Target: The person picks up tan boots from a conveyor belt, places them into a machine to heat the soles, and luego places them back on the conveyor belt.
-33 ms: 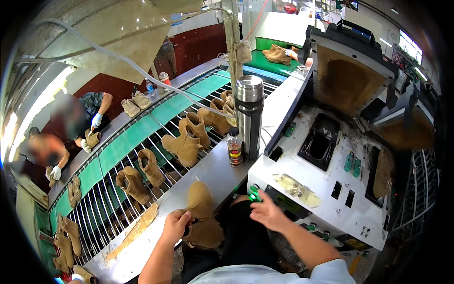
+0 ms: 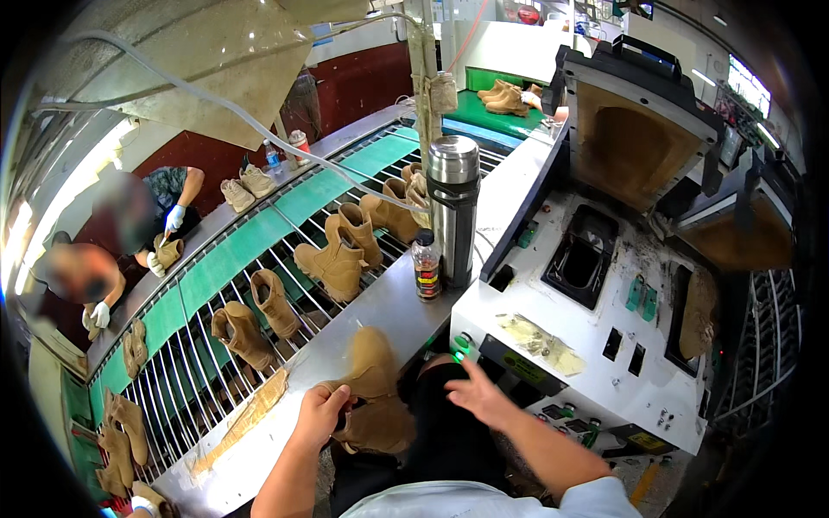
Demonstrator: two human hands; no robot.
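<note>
Head view: the likeliest trouble is with the tan boot (image 2: 374, 363), whose toe is over the edge of the metal ledge (image 2: 324, 358) and whose shaft hangs above the person's lap; only a hold at the side of the shaft shows, so a slackened thumb could let it roll or drop between the ledge and the white machine (image 2: 553, 315); a wide swing of the toe might also knock the small bottle (image 2: 427, 268) or the tall flask (image 2: 454, 207) beyond it; on the other side, a stray fingertip could press a green button (image 2: 463, 340) unmeant, since the fingers are so near; the machine's hinged lid (image 2: 643, 129) stands raised, and a hand under it would be at risk if it came down.

The left hand (image 2: 319, 416) is closed on the boot's shaft, thumb uppermost, its forearm rising from the lower edge; the fingers beneath are mostly hidden; the right hand (image 2: 484, 395) is loosely spread, palm downward, with no object visible in it, its forearm slanting in from the lower right; the index finger points toward the buttons, though whether it touches one cannot be told.
</note>
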